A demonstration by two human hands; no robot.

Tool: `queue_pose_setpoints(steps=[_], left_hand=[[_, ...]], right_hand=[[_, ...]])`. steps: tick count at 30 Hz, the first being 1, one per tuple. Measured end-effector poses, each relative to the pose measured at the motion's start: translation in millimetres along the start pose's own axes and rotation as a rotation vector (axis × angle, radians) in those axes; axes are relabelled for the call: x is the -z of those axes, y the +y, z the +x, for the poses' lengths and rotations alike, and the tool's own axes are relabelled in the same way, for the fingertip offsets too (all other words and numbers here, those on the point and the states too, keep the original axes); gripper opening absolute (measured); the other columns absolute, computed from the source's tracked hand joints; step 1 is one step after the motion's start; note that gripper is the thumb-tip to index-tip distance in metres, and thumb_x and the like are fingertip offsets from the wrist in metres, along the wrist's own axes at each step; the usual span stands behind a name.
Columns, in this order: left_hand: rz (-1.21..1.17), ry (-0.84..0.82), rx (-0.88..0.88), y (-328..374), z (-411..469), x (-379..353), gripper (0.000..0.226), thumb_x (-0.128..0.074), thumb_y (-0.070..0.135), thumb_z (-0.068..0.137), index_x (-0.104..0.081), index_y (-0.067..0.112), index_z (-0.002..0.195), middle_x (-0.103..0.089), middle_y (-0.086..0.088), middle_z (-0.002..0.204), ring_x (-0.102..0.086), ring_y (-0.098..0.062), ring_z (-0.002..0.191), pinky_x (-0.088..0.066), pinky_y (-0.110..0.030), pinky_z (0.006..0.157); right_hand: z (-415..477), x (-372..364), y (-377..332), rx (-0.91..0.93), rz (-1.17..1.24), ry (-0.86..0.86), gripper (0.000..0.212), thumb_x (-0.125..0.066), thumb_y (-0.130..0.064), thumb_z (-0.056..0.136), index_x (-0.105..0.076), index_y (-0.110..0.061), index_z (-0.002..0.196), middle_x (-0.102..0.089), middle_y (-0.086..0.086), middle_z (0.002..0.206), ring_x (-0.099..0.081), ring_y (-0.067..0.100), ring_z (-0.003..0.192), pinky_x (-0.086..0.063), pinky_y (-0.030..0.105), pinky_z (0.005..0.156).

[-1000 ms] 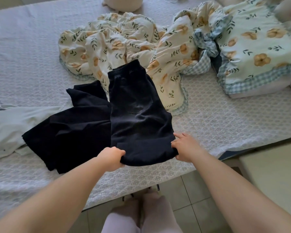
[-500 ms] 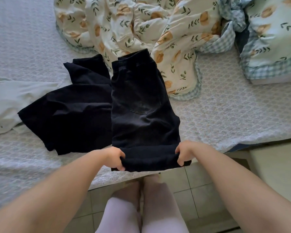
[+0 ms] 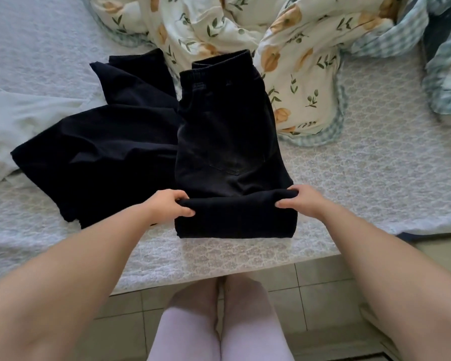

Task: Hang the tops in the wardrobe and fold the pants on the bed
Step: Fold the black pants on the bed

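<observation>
- Black pants [image 3: 227, 142]: lying lengthwise on the bed [image 3: 375, 165], elastic waistband at the far end and a back pocket facing up. The near end is sitting doubled over into a thick fold, close to the bed's front edge.
- Left grip [image 3: 171, 205]: grasping the left end of that fold, with the fingers curling over the top of the cloth and the thumb pressing in from the near side.
- Right grip [image 3: 301, 201]: grasping the right end of the same fold, fingers wrapping over the cloth and the thumb pointing inward along it.
- Second dark garment [image 3: 102, 152]: lying spread and creased to the left of the pants, touching their left edge. Its type is not showing clearly.
- Pale garment [image 3: 16, 121]: lying at the far left of the bed, its near edge tucking under the second dark garment.
- Floral quilt [image 3: 284, 48]: lying crumpled across the far side of the bed, cream with orange flowers and a gingham border. The pants' waistband is resting against it.
- Bed cover: white and textured, running under all the clothing.
- Tiled floor [image 3: 323, 287]: showing below the bed's front edge.
- Person's legs [image 3: 219, 334]: standing close to the bed in pale lilac legwear.
</observation>
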State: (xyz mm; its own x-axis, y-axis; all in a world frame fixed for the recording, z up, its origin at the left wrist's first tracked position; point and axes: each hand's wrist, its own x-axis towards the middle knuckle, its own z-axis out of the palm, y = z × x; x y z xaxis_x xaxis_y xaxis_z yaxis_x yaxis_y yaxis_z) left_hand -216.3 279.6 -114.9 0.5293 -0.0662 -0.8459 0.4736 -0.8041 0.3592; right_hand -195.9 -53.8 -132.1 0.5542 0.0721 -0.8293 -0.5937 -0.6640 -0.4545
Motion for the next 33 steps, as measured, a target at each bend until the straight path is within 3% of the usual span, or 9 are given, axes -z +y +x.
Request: queue_pose_setpoints(steps=[4,8,14,19,23,25,29,31,33], left_hand=[[-0.321,0.267,-0.039,-1,30,1,0.035,-0.074,0.039,0.078,-0.06,0.033,0.11,-0.063,0.006,0.105,-0.06,-0.012,0.099,-0.047,-0.027,0.088],[-0.639,0.3,0.043,-8,43,-26,0.065,-0.072,0.039,0.08,-0.043,0.025,0.137,-0.055,0.005,0.126,-0.052,-0.012,0.117,-0.043,-0.027,0.098],[-0.368,0.142,0.186,-34,50,-66,0.072,-0.061,0.043,0.088,-0.028,0.022,0.147,-0.046,0.0,0.142,-0.046,-0.023,0.128,-0.042,-0.036,0.102],[-0.431,0.332,0.118,-28,59,-71,0.043,-0.05,0.039,0.096,-0.042,0.022,0.134,-0.056,0.0,0.127,-0.053,-0.016,0.104,-0.041,-0.029,0.083],[-0.313,0.436,0.283,-20,60,-89,0.057,-0.051,0.042,0.095,-0.031,0.013,0.139,-0.052,-0.013,0.13,-0.056,-0.029,0.105,-0.046,-0.036,0.075],[-0.306,0.565,0.305,-15,55,-97,0.064,-0.058,0.038,0.091,-0.027,0.014,0.142,-0.042,-0.012,0.138,-0.054,-0.03,0.111,-0.047,-0.037,0.081],[0.284,0.842,-0.135,-18,51,-111,0.081,-0.073,0.038,0.077,-0.03,0.018,0.143,-0.026,-0.011,0.146,-0.034,-0.026,0.131,-0.029,-0.047,0.11],[0.644,0.593,-0.286,-17,49,-120,0.091,-0.062,0.054,0.081,-0.014,0.02,0.15,-0.006,-0.008,0.157,-0.006,-0.024,0.146,-0.006,-0.049,0.117],[0.85,0.378,-0.22,-20,53,-129,0.096,-0.047,0.062,0.087,0.01,0.019,0.151,0.021,-0.01,0.156,0.021,-0.027,0.144,0.008,-0.05,0.116]], right_hand=[[25,-4,1,0.043,0.268,0.11,0.028,-0.069,-0.031,0.084,-0.063,-0.018,0.107,-0.066,-0.004,0.096,-0.063,0.013,0.092,-0.046,0.021,0.069],[43,-20,18,0.001,0.33,-0.002,0.052,-0.071,-0.037,0.081,-0.052,-0.025,0.127,-0.061,-0.007,0.117,-0.057,0.014,0.108,-0.044,0.028,0.09],[50,-44,47,-0.067,-0.14,-0.01,0.072,-0.067,-0.032,0.084,-0.028,-0.02,0.144,-0.051,0.003,0.134,-0.051,0.026,0.12,-0.044,0.041,0.099],[58,-48,31,0.001,-0.132,0.243,0.043,-0.048,-0.035,0.096,-0.037,-0.012,0.13,-0.056,0.01,0.122,-0.055,0.03,0.106,-0.048,0.043,0.087],[62,-63,30,-0.18,-0.15,0.289,0.047,-0.049,-0.04,0.095,-0.034,-0.009,0.128,-0.054,0.014,0.12,-0.056,0.035,0.103,-0.049,0.043,0.078],[60,-69,27,-0.164,-0.198,0.42,0.057,-0.058,-0.037,0.09,-0.032,-0.011,0.134,-0.048,0.011,0.129,-0.053,0.032,0.112,-0.047,0.043,0.085],[46,-83,34,0.36,-0.751,0.695,0.076,-0.072,-0.038,0.074,-0.038,-0.013,0.138,-0.04,0.013,0.137,-0.038,0.03,0.125,-0.03,0.049,0.107],[43,-97,47,0.569,-0.969,0.557,0.081,-0.068,-0.05,0.07,-0.043,-0.013,0.138,-0.038,0.015,0.143,-0.035,0.032,0.133,-0.023,0.056,0.11],[39,-107,56,0.523,-1.161,0.312,0.09,-0.058,-0.056,0.077,-0.023,-0.014,0.148,-0.013,0.018,0.156,-0.012,0.034,0.144,-0.009,0.059,0.113]])
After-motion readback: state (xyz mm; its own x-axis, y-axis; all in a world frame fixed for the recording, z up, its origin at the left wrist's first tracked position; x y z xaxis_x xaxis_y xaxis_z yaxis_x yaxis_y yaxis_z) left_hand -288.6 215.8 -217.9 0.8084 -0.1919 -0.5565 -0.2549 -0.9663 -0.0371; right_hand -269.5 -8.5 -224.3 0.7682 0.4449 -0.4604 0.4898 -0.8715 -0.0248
